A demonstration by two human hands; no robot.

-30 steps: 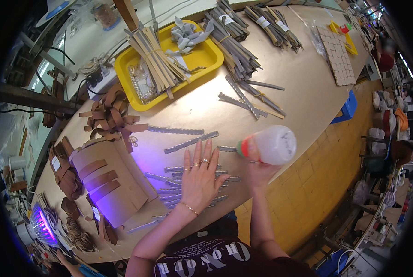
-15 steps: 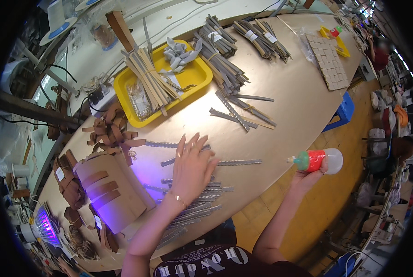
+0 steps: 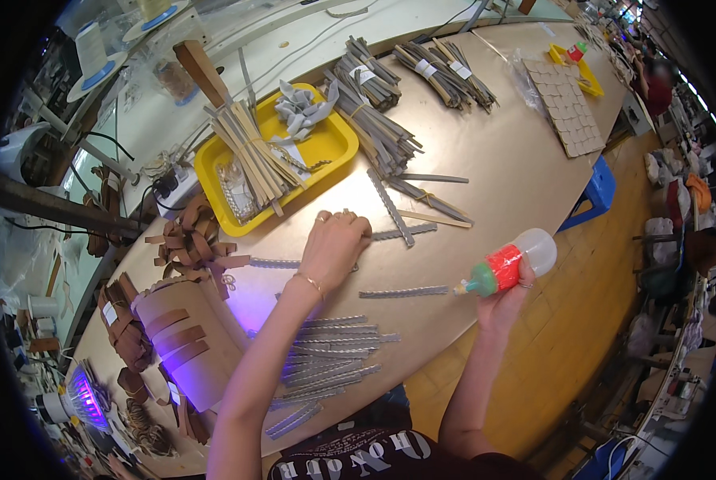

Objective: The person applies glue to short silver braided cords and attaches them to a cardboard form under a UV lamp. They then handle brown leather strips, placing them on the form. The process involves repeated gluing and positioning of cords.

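Note:
My left hand (image 3: pixel 338 246) is over the middle of the table, fingers curled and pressed together on the end of a grey braided strip (image 3: pixel 407 231). Its fingertips are partly hidden behind the knuckles. In my right hand (image 3: pixel 504 306) is a squeeze bottle (image 3: pixel 506 268) with a clear body, red band and green top, tilted with its nozzle pointing left. Close to that nozzle lies another braided strip (image 3: pixel 404 293). A third strip (image 3: pixel 391 208) slants beyond my left hand. Several more braided strips (image 3: pixel 326 352) lie in rows nearer my body.
A yellow tray (image 3: pixel 226 224) holds flat strips and grey ribbon. Bundled strips (image 3: pixel 378 132) lie at the back. Brown straps (image 3: pixel 190 232) and a curved brown form (image 3: pixel 182 336) are at left, near a violet-lit lamp (image 3: pixel 86 396). A blue stool (image 3: pixel 590 196) stands beyond the right edge.
My left hand has moved away from me and its spread fingers have closed on a strip, which has turned and shifted. The bottle has come left and nearer to the table's strips.

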